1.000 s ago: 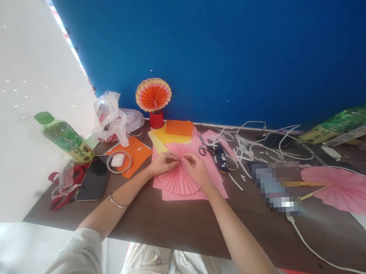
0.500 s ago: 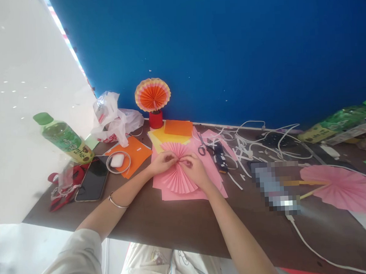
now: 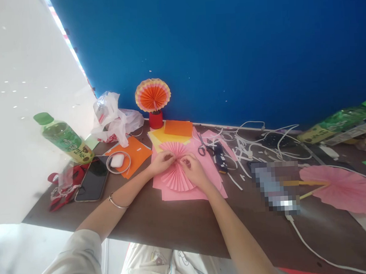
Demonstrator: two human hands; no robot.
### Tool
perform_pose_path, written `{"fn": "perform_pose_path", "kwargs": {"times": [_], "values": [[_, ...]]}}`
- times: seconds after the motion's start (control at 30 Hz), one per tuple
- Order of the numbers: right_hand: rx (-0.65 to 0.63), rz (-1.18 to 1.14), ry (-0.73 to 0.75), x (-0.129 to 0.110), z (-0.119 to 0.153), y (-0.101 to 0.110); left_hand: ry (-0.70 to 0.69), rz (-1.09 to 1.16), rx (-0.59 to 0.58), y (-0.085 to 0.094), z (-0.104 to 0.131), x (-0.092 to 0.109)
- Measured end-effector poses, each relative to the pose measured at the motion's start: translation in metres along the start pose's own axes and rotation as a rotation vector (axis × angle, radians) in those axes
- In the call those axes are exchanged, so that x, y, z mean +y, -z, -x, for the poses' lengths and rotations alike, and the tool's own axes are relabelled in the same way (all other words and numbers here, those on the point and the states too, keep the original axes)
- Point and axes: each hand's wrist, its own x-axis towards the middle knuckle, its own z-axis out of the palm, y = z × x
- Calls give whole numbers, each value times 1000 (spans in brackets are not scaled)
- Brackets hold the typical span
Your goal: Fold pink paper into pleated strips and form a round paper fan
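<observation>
A pleated pink paper fan (image 3: 179,179) spreads above and below its pinched middle, over a stack of pink sheets (image 3: 214,180). My left hand (image 3: 162,161) pinches the fan near its centre from the left. From the right, my right hand (image 3: 194,169) has its fingers closed at the same centre; the fingertips of both hands are close together there. Yellow sheets (image 3: 158,137) and an orange sheet (image 3: 179,128) lie just behind the fan. Scissors (image 3: 201,149) rest on the pink paper to its right.
An orange-and-yellow rosette (image 3: 153,95) stands in a red holder (image 3: 156,119) at the back. Left are a green bottle (image 3: 65,139), a phone (image 3: 93,178) and plastic bags (image 3: 117,120). Right are white cables (image 3: 241,144) and another pink fan (image 3: 348,187).
The pink fan has shifted slightly left and up. My right fingers have moved a little at its centre, while my left hand has hardly moved.
</observation>
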Motion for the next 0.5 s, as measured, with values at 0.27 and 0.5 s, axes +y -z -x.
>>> {"fn": "perform_pose_path", "kwargs": {"times": [0.27,0.5], "values": [[65,26,20,0,-1,-2,26,2,8,0,-1,-4],[53,11,10,3,-2,-5,15,68,-69,0,0,-2]]}}
